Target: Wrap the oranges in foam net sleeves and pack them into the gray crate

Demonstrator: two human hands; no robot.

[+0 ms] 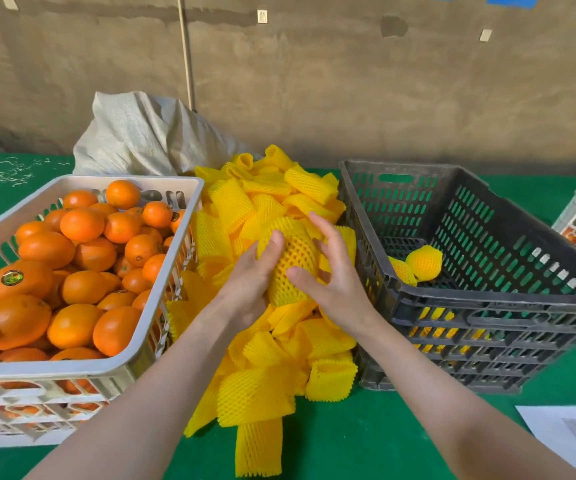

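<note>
Both hands (249, 281) (335, 276) around netted orange (295, 259)

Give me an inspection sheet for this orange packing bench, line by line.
Surface: green table cover, white scraps far left.
Job's things: white plastic crate full of bare oranges; pile of yellow foam net sleeves; gray slotted plastic crate holding wrapped oranges.
Clutter: woven pale sack, printed paper sheet.
Grips: left hand and right hand both hold one net-sleeved orange.
Cables: nothing seen.
Surroundings: rough brown wall.
</note>
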